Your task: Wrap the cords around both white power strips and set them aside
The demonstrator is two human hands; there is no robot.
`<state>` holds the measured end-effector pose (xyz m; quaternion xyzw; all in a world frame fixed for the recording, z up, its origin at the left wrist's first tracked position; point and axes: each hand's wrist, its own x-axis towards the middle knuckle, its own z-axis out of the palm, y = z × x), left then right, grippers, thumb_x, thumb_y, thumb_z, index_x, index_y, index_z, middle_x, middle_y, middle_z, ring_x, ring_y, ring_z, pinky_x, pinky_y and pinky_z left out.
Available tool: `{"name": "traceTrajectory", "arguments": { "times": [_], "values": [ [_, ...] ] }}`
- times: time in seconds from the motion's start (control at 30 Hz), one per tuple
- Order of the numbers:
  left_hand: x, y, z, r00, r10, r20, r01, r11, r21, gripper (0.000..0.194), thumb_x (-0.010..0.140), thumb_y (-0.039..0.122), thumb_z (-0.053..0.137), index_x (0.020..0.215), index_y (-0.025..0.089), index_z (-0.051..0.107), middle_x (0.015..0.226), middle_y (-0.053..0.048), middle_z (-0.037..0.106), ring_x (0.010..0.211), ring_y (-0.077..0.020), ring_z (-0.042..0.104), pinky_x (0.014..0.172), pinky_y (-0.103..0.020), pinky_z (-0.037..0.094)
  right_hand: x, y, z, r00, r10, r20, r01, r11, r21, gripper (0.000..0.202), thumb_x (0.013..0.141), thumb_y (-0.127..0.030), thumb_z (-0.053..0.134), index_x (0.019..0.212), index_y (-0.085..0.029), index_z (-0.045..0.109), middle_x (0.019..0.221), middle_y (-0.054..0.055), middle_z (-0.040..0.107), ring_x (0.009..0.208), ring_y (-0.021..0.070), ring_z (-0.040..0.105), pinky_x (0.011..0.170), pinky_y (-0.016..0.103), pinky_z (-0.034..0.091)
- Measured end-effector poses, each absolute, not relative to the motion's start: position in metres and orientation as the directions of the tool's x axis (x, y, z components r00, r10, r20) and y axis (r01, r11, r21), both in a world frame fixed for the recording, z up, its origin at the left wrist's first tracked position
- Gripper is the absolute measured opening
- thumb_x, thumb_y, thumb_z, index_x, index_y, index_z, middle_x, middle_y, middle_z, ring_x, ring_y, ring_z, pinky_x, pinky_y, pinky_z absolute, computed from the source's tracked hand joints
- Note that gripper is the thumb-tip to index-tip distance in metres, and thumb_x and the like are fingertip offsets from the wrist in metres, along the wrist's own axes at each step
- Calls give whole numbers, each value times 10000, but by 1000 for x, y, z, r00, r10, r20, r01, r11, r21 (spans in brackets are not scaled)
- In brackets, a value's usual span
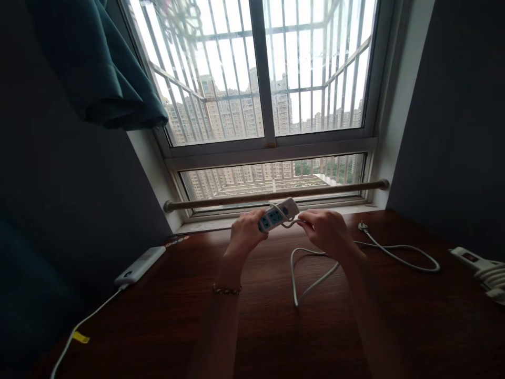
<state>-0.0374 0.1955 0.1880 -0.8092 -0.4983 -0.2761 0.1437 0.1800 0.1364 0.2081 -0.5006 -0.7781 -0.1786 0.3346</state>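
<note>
My left hand [248, 230] is closed around one end of a white power strip [291, 207] with blue-green socket faces. The strip is tilted and held above the dark wooden tabletop. Part of its white cord [294, 279] wraps once across the strip's body. My right hand [324, 226] pinches the cord just right of the strip. From there the cord drops to the table in a loose loop and runs off to the right, where its plug [363, 226] lies near the window side.
At left, a white box-like device [141, 265] has a cable with a yellow tag [81, 337]. Another white power strip [471, 258] with coiled cord lies at the far right. A horizontal rail [276, 197] spans the barred window. A teal curtain [114, 79] hangs upper left.
</note>
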Motion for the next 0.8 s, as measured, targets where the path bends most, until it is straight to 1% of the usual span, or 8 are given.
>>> {"name": "traceTrajectory", "arguments": {
  "times": [0.1,0.2,0.27,0.37,0.5,0.6,0.7,0.8],
  "values": [
    [-25,187,189,517,681,519,809,-587,-36,564,636,148,635,1177,261,526,1070,-18,618,942,-278,519,850,-417,384,188,139,207,-348,617,706,838,542,-61,59,809,-154,709,820,-196,669,773,-11,624,733,180,572,618,282,297],
    [-16,177,194,622,600,503,736,-667,-115,565,670,33,530,1173,288,511,1106,7,604,1081,-279,454,1044,-562,112,200,148,203,-350,594,725,715,669,-203,72,794,-147,725,832,-197,690,754,-20,630,693,155,565,622,253,327],
    [-13,170,200,662,547,512,701,-694,-165,579,683,3,500,1183,295,496,1125,22,596,1141,-280,407,1043,-596,-70,209,155,199,-315,585,748,592,737,-327,28,807,-185,715,827,-201,704,723,-29,625,631,135,548,602,241,343],
    [-13,159,208,698,491,521,651,-738,-176,595,691,7,522,1196,318,489,1149,44,587,1161,-259,392,1043,-558,-150,219,166,193,-308,571,761,349,812,-468,87,822,-284,698,856,-211,730,718,-9,601,604,134,526,575,242,362],
    [-15,149,215,729,453,513,567,-819,-83,629,688,34,577,1225,344,468,1176,52,575,1139,-219,422,1069,-515,-104,221,178,188,-379,541,751,-35,803,-595,175,792,-305,727,951,-233,729,799,35,531,711,154,510,620,245,386],
    [-17,148,218,752,426,502,491,-871,4,638,679,103,661,1242,326,459,1216,36,558,1101,-210,460,1074,-472,72,212,183,185,-419,496,761,-251,742,-622,173,809,-311,699,967,-244,726,820,43,488,745,155,473,643,250,380],
    [-19,153,218,740,375,558,412,-909,64,613,675,257,748,1226,279,480,1192,0,575,1061,-206,497,984,-381,269,195,182,181,-366,565,739,-364,645,-672,202,828,-392,661,960,-254,727,821,40,504,750,162,485,668,262,403],
    [-23,159,216,670,393,630,387,-909,155,647,652,377,784,1214,254,490,1178,-15,575,1067,-199,505,938,-320,333,172,180,176,-221,734,642,-354,553,-754,340,855,-500,560,988,-218,696,851,53,568,803,200,542,733,309,453]
  ]
}}
